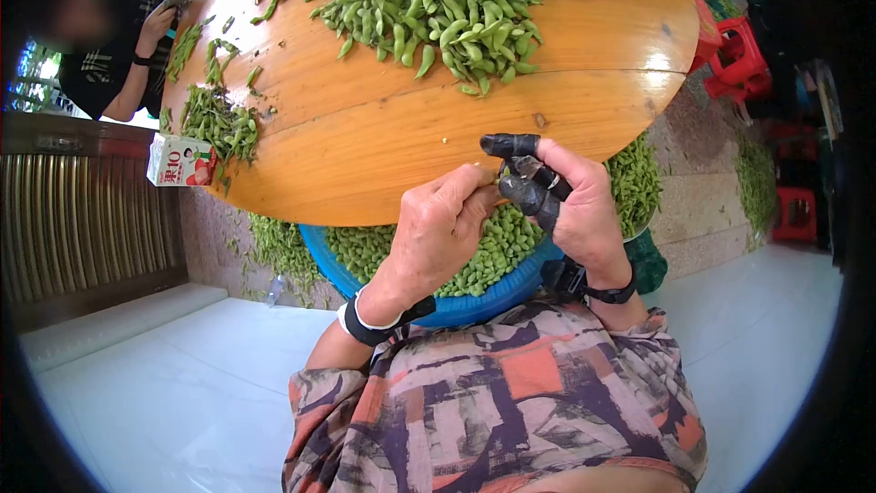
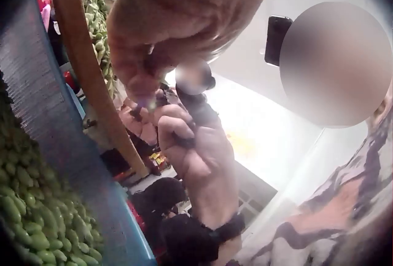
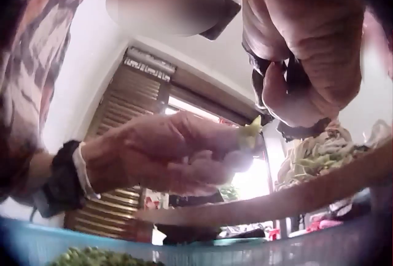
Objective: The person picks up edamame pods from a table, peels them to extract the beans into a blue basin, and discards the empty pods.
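Note:
My left hand [image 1: 443,224] pinches a small green bean pod [image 3: 250,134] between thumb and fingers, its torn-looking end sticking out past the fingertips in the right wrist view. Close beside it on the right, my right hand [image 1: 581,210] has black coverings on the thumb and several fingers. Its fingers bend toward the left fingertips; I cannot tell whether they hold anything. Both hands are over the table's near edge and a blue basin [image 1: 461,310]. Shelled green beans [image 1: 497,251] fill the basin, also visible in the left wrist view.
A large heap of bean pods [image 1: 429,0] covers the far part of the round wooden table [image 1: 365,155]. Smaller pod piles [image 1: 219,123] and a drink carton [image 1: 181,162] sit at the left. Another person [image 1: 109,46] sits there. Red stools [image 1: 739,59] stand at the right.

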`<action>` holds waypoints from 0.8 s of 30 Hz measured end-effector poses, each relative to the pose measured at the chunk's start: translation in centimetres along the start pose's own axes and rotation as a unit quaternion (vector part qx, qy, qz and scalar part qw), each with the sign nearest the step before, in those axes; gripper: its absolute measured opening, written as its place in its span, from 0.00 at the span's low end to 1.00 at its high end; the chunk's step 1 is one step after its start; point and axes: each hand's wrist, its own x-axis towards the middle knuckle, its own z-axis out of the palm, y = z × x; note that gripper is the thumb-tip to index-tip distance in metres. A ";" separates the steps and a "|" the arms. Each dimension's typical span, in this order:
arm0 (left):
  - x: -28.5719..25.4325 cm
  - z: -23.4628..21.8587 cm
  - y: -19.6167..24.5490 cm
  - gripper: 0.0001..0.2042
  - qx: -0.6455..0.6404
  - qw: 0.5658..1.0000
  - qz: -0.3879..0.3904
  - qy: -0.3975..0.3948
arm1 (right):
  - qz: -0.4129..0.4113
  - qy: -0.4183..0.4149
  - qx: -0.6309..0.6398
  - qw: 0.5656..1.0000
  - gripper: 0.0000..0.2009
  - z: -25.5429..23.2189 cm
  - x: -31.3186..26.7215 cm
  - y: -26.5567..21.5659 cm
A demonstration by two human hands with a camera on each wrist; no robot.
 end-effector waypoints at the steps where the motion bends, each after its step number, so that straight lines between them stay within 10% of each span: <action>1: -0.1 -0.1 0.0 0.03 0.021 1.000 0.016 -0.002 | -0.013 -0.011 -0.016 1.000 0.18 -0.1 0.0 0.2; 20: -1.0 0.4 -0.8 0.12 0.141 0.956 0.247 0.074 | 0.104 -0.075 0.343 0.930 0.17 0.4 0.1 3.1; 24: -1.3 -0.1 -1.0 0.08 -0.011 0.995 0.077 0.057 | 0.075 -0.105 0.325 0.937 0.16 1.0 -0.3 3.3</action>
